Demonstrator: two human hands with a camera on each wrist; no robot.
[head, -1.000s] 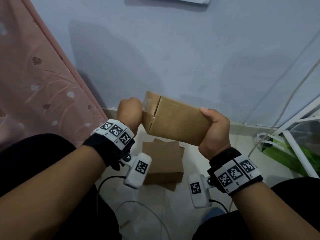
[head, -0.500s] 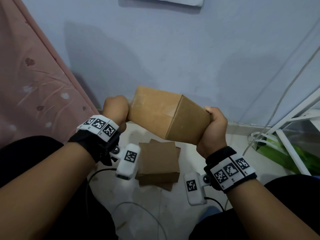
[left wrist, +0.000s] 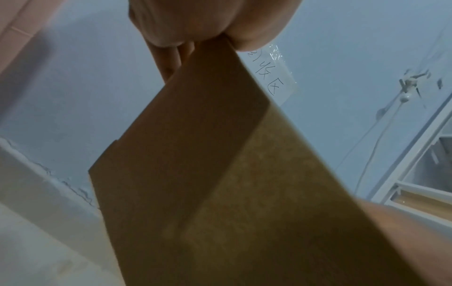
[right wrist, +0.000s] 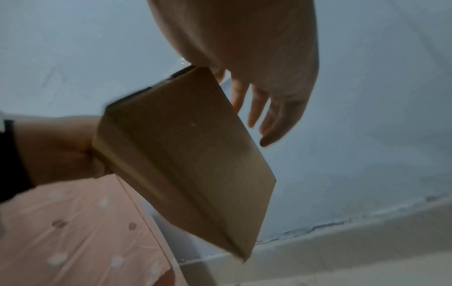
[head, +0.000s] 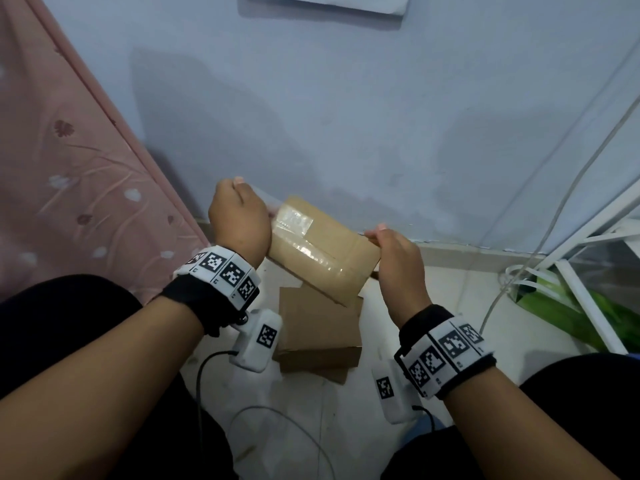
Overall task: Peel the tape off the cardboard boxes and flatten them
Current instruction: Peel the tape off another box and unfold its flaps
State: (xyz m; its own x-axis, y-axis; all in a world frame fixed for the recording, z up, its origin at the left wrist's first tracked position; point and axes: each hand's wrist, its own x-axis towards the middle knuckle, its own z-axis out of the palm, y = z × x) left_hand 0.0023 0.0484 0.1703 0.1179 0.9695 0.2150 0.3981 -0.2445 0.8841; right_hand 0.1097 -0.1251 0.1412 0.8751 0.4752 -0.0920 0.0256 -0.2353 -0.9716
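I hold a small brown cardboard box [head: 322,258] in the air between both hands, tilted down to the right. Clear tape [head: 294,220] runs across its upper face. My left hand [head: 239,216] grips the box's left end; in the left wrist view its fingers [left wrist: 208,25] pinch the cardboard [left wrist: 244,193]. My right hand [head: 398,261] is at the box's right end, thumb on the top edge. In the right wrist view its fingers [right wrist: 264,108] hang straight beside the box [right wrist: 186,151]. Flattened cardboard [head: 318,327] lies on the floor below.
A pink flowered fabric surface [head: 69,168] rises at the left. The pale blue wall [head: 346,116] is close ahead, with a paper note [head: 332,1] on it. A white rack frame [head: 585,271], something green [head: 571,313] and cables [head: 277,427] are on the floor.
The box has turned so that its taped face is up. My left hand rose with it. My right hand went from wrapping the box's end to straight fingers with the thumb on the edge.
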